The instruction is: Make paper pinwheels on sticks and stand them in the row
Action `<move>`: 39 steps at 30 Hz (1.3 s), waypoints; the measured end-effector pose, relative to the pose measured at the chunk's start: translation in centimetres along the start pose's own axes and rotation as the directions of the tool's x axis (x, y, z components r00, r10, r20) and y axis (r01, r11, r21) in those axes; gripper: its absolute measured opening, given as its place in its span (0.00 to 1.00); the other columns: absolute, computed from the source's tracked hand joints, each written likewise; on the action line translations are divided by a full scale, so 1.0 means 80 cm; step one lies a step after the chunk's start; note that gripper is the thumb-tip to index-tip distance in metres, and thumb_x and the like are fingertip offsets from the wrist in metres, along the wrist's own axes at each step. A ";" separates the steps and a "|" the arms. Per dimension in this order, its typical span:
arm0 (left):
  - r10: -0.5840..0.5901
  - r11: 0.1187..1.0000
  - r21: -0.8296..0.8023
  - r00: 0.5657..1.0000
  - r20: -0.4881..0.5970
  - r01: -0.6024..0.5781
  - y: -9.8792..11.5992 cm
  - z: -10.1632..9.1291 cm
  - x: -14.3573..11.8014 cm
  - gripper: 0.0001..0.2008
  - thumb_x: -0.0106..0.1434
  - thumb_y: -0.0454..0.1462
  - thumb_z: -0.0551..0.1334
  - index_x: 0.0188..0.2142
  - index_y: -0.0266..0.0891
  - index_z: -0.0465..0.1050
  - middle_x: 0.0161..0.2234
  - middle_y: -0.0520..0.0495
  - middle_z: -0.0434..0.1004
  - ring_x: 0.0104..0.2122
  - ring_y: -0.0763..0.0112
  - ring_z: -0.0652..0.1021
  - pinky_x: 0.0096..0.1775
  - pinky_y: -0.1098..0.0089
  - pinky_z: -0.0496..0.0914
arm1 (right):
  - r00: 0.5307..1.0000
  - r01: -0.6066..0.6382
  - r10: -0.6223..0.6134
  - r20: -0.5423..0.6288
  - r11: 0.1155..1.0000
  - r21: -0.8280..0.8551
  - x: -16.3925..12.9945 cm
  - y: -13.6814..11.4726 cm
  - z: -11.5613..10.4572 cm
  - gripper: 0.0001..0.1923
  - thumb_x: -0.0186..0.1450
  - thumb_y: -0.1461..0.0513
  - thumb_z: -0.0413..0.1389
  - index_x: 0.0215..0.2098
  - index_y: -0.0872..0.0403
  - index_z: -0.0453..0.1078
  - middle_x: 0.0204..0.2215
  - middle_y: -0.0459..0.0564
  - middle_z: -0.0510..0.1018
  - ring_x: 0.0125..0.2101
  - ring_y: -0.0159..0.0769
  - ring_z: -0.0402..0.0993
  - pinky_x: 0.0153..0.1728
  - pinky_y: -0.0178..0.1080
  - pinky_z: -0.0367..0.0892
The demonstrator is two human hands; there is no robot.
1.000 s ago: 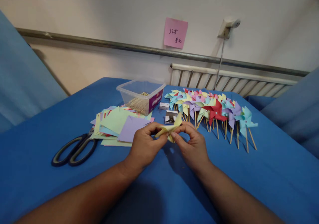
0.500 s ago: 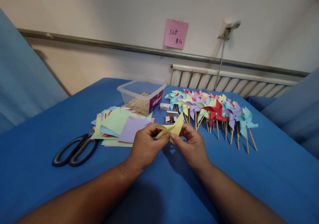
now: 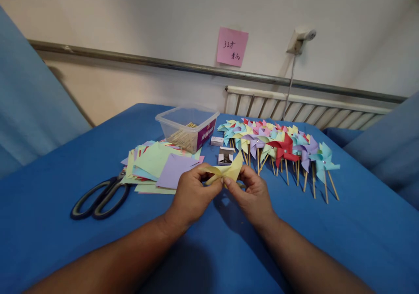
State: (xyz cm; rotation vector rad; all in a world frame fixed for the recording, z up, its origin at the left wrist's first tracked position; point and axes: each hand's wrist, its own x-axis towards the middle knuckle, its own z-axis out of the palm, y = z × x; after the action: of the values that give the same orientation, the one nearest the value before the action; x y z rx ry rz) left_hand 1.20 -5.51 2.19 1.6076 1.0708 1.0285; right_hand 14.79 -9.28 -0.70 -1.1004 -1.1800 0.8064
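Note:
Between my two hands is a yellow paper pinwheel (image 3: 231, 170), its corners curled in toward the middle. My left hand (image 3: 193, 193) pinches it from the left, and the fingertips of my right hand (image 3: 253, 193) close on its near middle and right side. Both thumbs almost meet at the centre; what lies under them is hidden. Just behind the pinwheel stands a small open box (image 3: 225, 155) of dark metal pieces too small to name. Left of my left hand lies a purple paper sheet (image 3: 173, 170) on a pile of coloured paper (image 3: 152, 158).
Black-handled scissors (image 3: 101, 198) lie left of the paper. A clear plastic tub (image 3: 183, 130) holds thin wooden sticks, with a small white box (image 3: 217, 141) beside it. Several finished pinwheels on sticks (image 3: 286, 149) crowd the right. A blue cloth (image 3: 193, 259) covers the table.
The whole view has shifted slightly. My hands keep nearly the same grip on the yellow pinwheel, with only a small movement of the fingers at its centre.

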 end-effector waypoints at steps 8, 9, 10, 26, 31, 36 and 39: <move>-0.026 1.000 0.013 1.000 0.010 0.026 0.004 0.000 -0.003 0.07 0.50 0.36 0.65 0.29 0.36 0.73 0.26 0.50 0.76 0.28 0.69 0.75 0.31 0.71 0.67 | 0.999 -0.030 0.029 0.043 0.999 0.025 0.002 -0.002 -0.004 0.11 0.58 0.61 0.60 0.39 0.54 0.73 0.34 0.49 0.79 0.33 0.36 0.73 0.36 0.38 0.68; -0.033 0.999 0.010 0.999 0.011 0.033 0.005 0.000 -0.003 0.07 0.50 0.36 0.65 0.29 0.36 0.73 0.26 0.50 0.76 0.28 0.69 0.75 0.31 0.71 0.67 | 0.999 -0.031 0.030 0.045 0.999 0.033 0.002 -0.003 -0.004 0.11 0.58 0.61 0.60 0.39 0.54 0.73 0.34 0.49 0.79 0.34 0.36 0.74 0.36 0.38 0.68; -0.038 0.999 0.005 0.999 0.013 0.038 0.006 0.000 -0.003 0.07 0.50 0.36 0.65 0.29 0.36 0.72 0.26 0.51 0.76 0.28 0.69 0.75 0.31 0.71 0.67 | 0.998 -0.029 0.027 0.049 0.999 0.045 0.002 -0.004 -0.004 0.11 0.58 0.61 0.60 0.39 0.54 0.73 0.34 0.49 0.79 0.34 0.36 0.74 0.36 0.38 0.68; -0.060 0.998 -0.019 0.998 0.004 0.060 0.013 -0.001 -0.003 0.04 0.47 0.34 0.65 0.25 0.36 0.74 0.21 0.55 0.71 0.23 0.75 0.68 0.26 0.75 0.61 | 0.998 -0.021 0.020 0.053 1.000 0.023 0.000 -0.002 -0.005 0.10 0.59 0.61 0.59 0.39 0.54 0.73 0.35 0.50 0.78 0.35 0.37 0.73 0.37 0.39 0.68; -0.072 0.997 -0.033 0.997 0.009 0.072 0.010 0.000 -0.002 0.04 0.47 0.35 0.65 0.26 0.36 0.74 0.21 0.55 0.71 0.23 0.75 0.68 0.26 0.75 0.61 | 0.998 -0.024 0.022 0.054 0.999 0.035 -0.001 -0.002 -0.006 0.10 0.59 0.59 0.60 0.39 0.53 0.74 0.35 0.50 0.79 0.35 0.37 0.73 0.37 0.39 0.68; -0.037 0.997 -0.068 0.999 0.039 0.039 0.004 0.000 -0.002 0.05 0.48 0.35 0.65 0.28 0.36 0.75 0.23 0.51 0.75 0.25 0.72 0.73 0.28 0.73 0.65 | 0.997 -0.039 0.033 0.073 0.996 0.076 -0.002 -0.004 -0.008 0.11 0.59 0.59 0.60 0.41 0.52 0.73 0.34 0.49 0.79 0.35 0.37 0.73 0.38 0.40 0.68; -0.025 0.998 -0.064 0.999 0.030 0.027 0.004 -0.001 -0.002 0.05 0.49 0.35 0.65 0.27 0.36 0.75 0.23 0.52 0.75 0.25 0.72 0.73 0.28 0.73 0.65 | 0.998 -0.019 0.017 0.064 0.999 0.041 -0.002 -0.005 -0.008 0.11 0.59 0.59 0.60 0.40 0.52 0.74 0.35 0.49 0.79 0.36 0.37 0.73 0.38 0.41 0.68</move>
State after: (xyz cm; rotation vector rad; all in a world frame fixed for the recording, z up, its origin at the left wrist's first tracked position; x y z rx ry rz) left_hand 1.17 -5.71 2.46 1.5486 1.0262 1.0099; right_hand 15.35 -9.68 -0.39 -1.0585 -1.2029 0.8822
